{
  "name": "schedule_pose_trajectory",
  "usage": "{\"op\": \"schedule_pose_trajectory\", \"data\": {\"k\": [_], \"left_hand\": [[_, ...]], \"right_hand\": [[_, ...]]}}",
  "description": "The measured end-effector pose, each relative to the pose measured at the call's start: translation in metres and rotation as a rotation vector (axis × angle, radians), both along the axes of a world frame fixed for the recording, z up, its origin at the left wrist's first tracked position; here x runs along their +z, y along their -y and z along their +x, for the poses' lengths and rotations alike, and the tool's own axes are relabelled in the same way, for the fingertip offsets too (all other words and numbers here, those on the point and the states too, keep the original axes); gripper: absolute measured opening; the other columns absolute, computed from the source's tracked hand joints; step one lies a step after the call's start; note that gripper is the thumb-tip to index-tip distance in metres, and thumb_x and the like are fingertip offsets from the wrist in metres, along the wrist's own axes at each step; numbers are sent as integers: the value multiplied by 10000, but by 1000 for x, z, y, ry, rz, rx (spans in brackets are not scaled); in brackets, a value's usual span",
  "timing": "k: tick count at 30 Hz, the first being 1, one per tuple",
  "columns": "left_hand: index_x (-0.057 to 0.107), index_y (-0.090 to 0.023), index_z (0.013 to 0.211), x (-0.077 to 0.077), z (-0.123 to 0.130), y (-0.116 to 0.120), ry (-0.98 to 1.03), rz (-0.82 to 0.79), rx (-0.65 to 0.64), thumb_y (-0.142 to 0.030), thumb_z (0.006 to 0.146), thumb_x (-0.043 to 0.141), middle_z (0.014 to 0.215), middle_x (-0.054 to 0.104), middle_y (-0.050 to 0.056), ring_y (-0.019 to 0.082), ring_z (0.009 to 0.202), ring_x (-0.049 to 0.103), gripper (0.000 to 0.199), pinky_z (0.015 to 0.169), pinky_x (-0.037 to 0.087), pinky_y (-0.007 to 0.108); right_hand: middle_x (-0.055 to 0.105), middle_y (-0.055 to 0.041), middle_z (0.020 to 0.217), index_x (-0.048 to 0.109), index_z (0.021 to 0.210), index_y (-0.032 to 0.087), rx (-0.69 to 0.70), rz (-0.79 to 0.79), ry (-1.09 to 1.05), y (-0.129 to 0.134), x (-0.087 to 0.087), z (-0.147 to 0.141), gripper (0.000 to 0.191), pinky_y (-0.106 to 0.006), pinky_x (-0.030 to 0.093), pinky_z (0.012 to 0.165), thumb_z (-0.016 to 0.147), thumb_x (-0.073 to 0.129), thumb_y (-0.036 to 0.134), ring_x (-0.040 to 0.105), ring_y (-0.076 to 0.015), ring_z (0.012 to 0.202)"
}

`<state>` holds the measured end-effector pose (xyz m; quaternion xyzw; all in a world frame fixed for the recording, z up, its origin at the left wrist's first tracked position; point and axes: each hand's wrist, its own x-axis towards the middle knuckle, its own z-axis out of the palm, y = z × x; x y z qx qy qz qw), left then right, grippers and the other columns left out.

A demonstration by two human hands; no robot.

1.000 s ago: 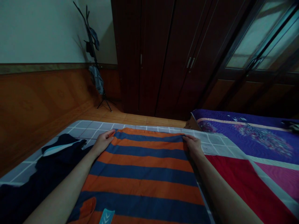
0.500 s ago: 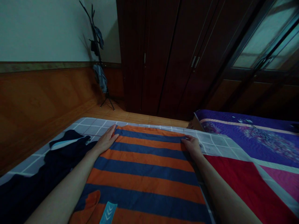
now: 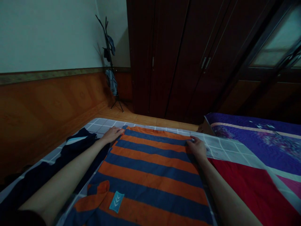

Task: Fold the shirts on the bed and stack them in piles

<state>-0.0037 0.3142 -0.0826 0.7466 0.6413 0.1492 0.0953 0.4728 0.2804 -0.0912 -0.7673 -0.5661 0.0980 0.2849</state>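
Observation:
An orange and grey-blue striped shirt (image 3: 150, 169) lies flat in front of me, with a teal chevron patch and a folded sleeve near its lower left. At its far left corner, my left hand (image 3: 113, 135) has its fingers closed on the fabric edge. The far right corner is pinched between the thumb and fingers of my right hand (image 3: 198, 148). Beneath the shirt is a grey checked sheet (image 3: 227, 146). Dark navy clothing (image 3: 76, 142) lies beside my left forearm, partly hidden by it.
Red fabric (image 3: 249, 185) lies to the right of my right forearm. A purple flowered bed cover (image 3: 254, 130) is farther right. Dark wooden wardrobes (image 3: 174, 62) stand across a strip of floor, with a coat rack (image 3: 110, 59) at their left holding caps and clothing.
My left hand has shifted at the far left corner and its fingers now close on the edge. More of the shirt's near part shows. The view has turned slightly left.

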Motion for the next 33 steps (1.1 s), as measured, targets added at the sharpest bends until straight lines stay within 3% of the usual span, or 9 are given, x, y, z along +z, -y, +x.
{"op": "schedule_pose_trajectory", "data": {"k": [6,11,17,20,23,26,28,31,33], "left_hand": [[605,-138,1031,-2,33,-29,-62,32,232,-381,900,552,1029,627,70,193,913,611,281,810,500,396],[581,-146,1101,0,34,-26,-86,69,189,-356,911,542,1108,602,78,207,968,597,286,847,491,424],[421,-176,1362,5,30,18,-112,125,-36,-319,907,477,1442,390,115,256,1339,315,480,1098,244,399],[382,-267,1399,3,23,33,-133,64,-154,-402,897,473,1498,332,26,227,1378,254,528,1122,193,370],[422,-223,1378,5,17,33,-148,-6,-131,-453,913,406,1452,402,94,297,1336,333,520,1087,221,479],[444,-160,1358,15,20,36,-156,-15,-90,-442,922,372,1428,411,166,356,1310,348,525,1063,191,556],[462,-190,1345,23,25,51,-154,-19,-143,-450,923,377,1431,420,130,319,1314,355,504,1085,191,487],[482,-273,1328,27,24,94,-150,-65,-282,-479,927,376,1410,468,29,216,1306,392,464,1093,223,333],[472,-285,1339,23,11,125,-175,-80,-306,-468,929,384,1420,461,14,200,1320,378,458,1108,198,333]], "right_hand": [[674,-127,1013,489,1336,150,-35,31,65,7,9,-8,534,-304,456,753,811,453,246,636,-248,922],[665,-156,982,576,1253,195,-66,-24,159,13,7,-13,458,-393,458,726,816,451,243,633,-312,893],[492,-167,1293,470,1329,176,42,102,337,23,12,-28,483,-421,410,890,857,424,267,493,-309,1150],[419,-143,1378,496,1296,169,324,210,521,24,8,-35,444,-410,338,992,900,410,349,409,-290,1231],[452,-120,1367,505,1283,183,507,117,627,20,-4,-36,450,-429,304,1025,933,364,428,398,-280,1248],[433,-151,1381,457,1324,138,409,50,676,16,-14,-28,524,-467,277,1040,938,336,471,362,-307,1279],[417,-166,1388,437,1339,116,369,35,677,13,-17,-22,563,-460,290,1032,934,330,491,352,-321,1285],[415,-174,1381,430,1344,108,399,46,667,10,-18,-18,573,-448,322,1007,932,317,489,357,-328,1275],[427,-182,1362,440,1330,99,414,65,669,9,-19,-17,573,-457,336,992,933,302,489,365,-337,1260]]}}
